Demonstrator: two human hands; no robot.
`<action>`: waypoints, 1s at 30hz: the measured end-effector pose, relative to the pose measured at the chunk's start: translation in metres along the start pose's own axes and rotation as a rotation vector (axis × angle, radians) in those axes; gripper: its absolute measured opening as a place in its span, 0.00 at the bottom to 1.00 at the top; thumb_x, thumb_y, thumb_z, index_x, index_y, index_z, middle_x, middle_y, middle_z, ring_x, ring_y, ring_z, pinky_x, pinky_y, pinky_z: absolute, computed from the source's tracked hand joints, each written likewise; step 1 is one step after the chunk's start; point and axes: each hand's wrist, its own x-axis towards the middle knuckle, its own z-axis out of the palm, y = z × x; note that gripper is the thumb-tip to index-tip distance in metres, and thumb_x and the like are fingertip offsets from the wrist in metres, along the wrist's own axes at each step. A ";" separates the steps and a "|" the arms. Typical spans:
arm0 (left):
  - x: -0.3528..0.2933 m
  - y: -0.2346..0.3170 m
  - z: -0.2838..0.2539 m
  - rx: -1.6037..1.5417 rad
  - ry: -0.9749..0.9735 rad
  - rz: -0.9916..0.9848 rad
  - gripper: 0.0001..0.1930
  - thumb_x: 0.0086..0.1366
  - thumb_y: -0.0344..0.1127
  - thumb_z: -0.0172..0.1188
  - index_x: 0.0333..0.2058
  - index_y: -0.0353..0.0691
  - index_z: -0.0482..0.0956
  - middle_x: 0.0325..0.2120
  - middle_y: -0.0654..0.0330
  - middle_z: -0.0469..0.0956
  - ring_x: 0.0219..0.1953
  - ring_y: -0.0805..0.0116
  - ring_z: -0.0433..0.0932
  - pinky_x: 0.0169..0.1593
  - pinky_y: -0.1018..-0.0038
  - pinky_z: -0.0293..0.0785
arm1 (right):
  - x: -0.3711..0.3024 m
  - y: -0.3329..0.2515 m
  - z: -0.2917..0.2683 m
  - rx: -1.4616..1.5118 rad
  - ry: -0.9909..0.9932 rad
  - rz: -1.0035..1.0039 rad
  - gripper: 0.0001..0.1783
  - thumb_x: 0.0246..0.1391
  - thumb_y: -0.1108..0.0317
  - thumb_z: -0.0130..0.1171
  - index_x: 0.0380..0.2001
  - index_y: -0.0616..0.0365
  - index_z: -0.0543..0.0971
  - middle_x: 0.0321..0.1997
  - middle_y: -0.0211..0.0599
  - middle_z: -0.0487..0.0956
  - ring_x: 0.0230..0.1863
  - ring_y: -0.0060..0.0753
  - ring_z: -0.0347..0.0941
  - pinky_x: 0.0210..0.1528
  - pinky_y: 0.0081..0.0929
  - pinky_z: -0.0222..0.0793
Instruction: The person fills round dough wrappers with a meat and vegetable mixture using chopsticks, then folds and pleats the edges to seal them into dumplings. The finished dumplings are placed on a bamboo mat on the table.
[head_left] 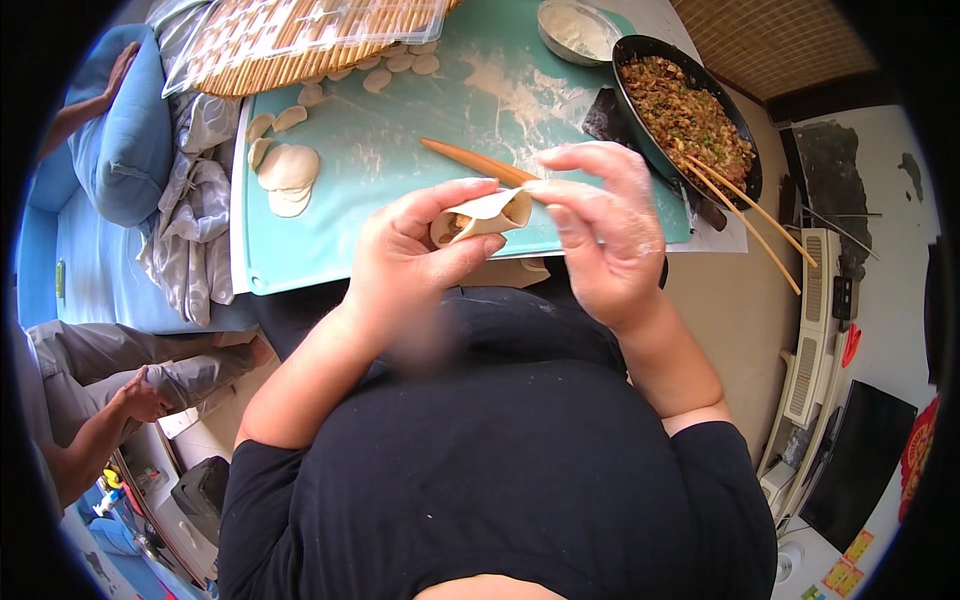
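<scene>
My left hand (400, 235) is closed around a dumpling (490, 207), a white dough wrapper folded over brown filling, with thumb and fingers on its left end. Filling shows at both unsealed ends. At the right end, my right hand (608, 225) has an index fingertip at the wrapper's rim; its thumb and other fingers are apart and dusted with flour. Behind the dumpling a wooden rolling pin (470, 160) lies on the teal mat (345, 225), partly hidden by my hands.
Stacked wrappers (288, 172) and several loose ones lie at the mat's left. At the back are a woven tray (300, 45) and a flour bowl (578, 32). Chopsticks (745, 210) rest on the filling pan (690, 115) at the right. Another person's hand (143, 395) is at the left.
</scene>
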 end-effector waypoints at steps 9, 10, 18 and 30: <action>-0.001 0.001 0.001 -0.051 -0.005 -0.031 0.22 0.55 0.19 0.57 0.50 0.31 0.68 0.41 0.53 0.76 0.39 0.67 0.77 0.45 0.76 0.73 | -0.009 0.000 0.003 -0.030 -0.068 0.043 0.07 0.45 0.73 0.58 0.31 0.55 0.80 0.46 0.43 0.71 0.48 0.42 0.64 0.53 0.34 0.57; -0.001 0.001 0.001 -0.049 -0.005 -0.035 0.22 0.55 0.19 0.57 0.50 0.31 0.67 0.41 0.53 0.76 0.39 0.67 0.77 0.45 0.76 0.73 | -0.009 0.000 0.003 -0.011 -0.046 0.057 0.07 0.45 0.73 0.58 0.31 0.55 0.80 0.46 0.43 0.71 0.48 0.42 0.64 0.53 0.34 0.57; -0.001 -0.001 0.001 -0.059 0.005 -0.019 0.22 0.55 0.19 0.57 0.50 0.31 0.67 0.41 0.52 0.75 0.39 0.67 0.77 0.45 0.75 0.73 | -0.009 0.002 0.003 0.044 0.040 0.050 0.05 0.43 0.73 0.59 0.28 0.56 0.79 0.40 0.39 0.74 0.41 0.41 0.67 0.43 0.32 0.63; -0.001 -0.011 0.002 0.104 0.075 0.167 0.22 0.52 0.18 0.61 0.48 0.32 0.71 0.42 0.58 0.75 0.43 0.74 0.74 0.44 0.80 0.72 | -0.015 -0.009 0.011 0.241 -0.143 0.351 0.06 0.46 0.70 0.59 0.25 0.61 0.75 0.23 0.39 0.73 0.24 0.38 0.69 0.26 0.30 0.64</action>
